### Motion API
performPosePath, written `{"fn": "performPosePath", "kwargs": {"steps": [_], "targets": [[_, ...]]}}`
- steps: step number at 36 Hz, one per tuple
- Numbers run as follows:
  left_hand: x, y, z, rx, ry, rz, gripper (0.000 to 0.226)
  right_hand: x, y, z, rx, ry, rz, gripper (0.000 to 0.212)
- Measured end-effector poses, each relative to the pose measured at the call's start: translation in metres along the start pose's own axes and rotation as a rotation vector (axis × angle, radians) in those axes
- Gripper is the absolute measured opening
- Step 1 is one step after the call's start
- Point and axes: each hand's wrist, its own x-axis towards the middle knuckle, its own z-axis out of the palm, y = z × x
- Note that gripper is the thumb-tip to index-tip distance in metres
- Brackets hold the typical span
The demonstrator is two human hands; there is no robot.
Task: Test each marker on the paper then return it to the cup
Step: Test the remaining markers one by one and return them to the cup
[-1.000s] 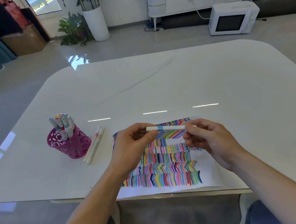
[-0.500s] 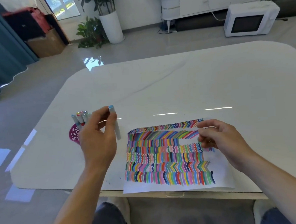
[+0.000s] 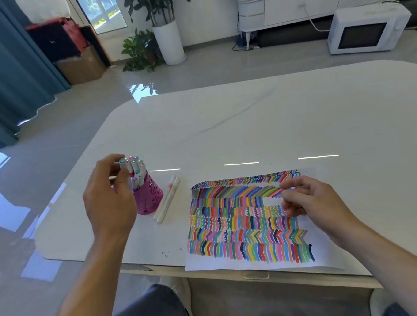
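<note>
View from the wearer's head, looking down at a white table [image 3: 273, 119]. Nearest the camera are the person's knees in blue jeans [image 3: 150, 308], with both bare forearms reaching forward over the table's near edge.

A sheet of paper [image 3: 243, 224] lies at that edge, right of centre, covered in rows of short multicoloured test strokes (zigzags, chevrons and straight bars). The right hand [image 3: 310, 200] is over the paper's upper right part, its fingers loosely bent toward the thumb with nothing visible between them. Whether it touches the sheet cannot be told.

To the left, the left hand [image 3: 110, 200] is raised beside a pink cut-out cup [image 3: 149, 200], partly covering its left side. Its fingers and thumb are curled round a blue-capped marker [image 3: 123, 163], held upright with its cap level with the caps of the other markers [image 3: 137, 166] standing in the cup. Its lower end is hidden behind the hand, so whether it is inside the cup cannot be told. Just right of the cup, two loose white markers [image 3: 167, 202] lie side by side on the table.

Beyond the table is a glossy grey floor. Farther back stand a teal curtain [image 3: 7, 72], a cardboard box [image 3: 82, 65], a plant in a tall white pot [image 3: 168, 40], a low white cabinet [image 3: 291, 6] and a white microwave [image 3: 365, 32] on the floor.
</note>
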Motion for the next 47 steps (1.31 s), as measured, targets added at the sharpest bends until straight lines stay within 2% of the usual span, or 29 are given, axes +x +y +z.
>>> {"fn": "performPosePath", "kwargs": {"steps": [11, 17, 21, 27, 32, 38, 42, 47], "targets": [[0.004, -0.021, 0.008, 0.202, -0.156, -0.108, 0.023, 0.001, 0.002, 0.003, -0.03, -0.012, -0.007, 0.009], [0.002, -0.023, 0.008, 0.277, -0.126, -0.101, 0.021, 0.001, 0.003, 0.003, -0.038, -0.015, -0.004, 0.009], [0.0, -0.019, 0.011, 0.265, -0.109, -0.08, 0.027, 0.002, 0.003, 0.003, -0.049, -0.015, -0.005, 0.009], [-0.006, -0.001, 0.016, 0.192, -0.069, 0.046, 0.031, 0.001, 0.003, 0.001, -0.046, -0.014, -0.004, 0.009], [-0.019, 0.003, 0.032, 0.191, -0.251, 0.086, 0.022, -0.001, 0.003, -0.002, -0.05, -0.009, -0.005, 0.009], [-0.03, -0.017, 0.054, 0.512, -0.609, 0.019, 0.039, 0.0, 0.003, -0.004, -0.058, -0.008, -0.006, 0.008], [-0.032, -0.023, 0.064, 0.606, -0.627, -0.019, 0.044, 0.002, 0.003, -0.004, -0.063, -0.01, -0.006, 0.008], [-0.034, -0.022, 0.069, 0.654, -0.626, -0.054, 0.032, 0.003, 0.004, -0.004, -0.075, -0.018, -0.007, 0.009]]}}
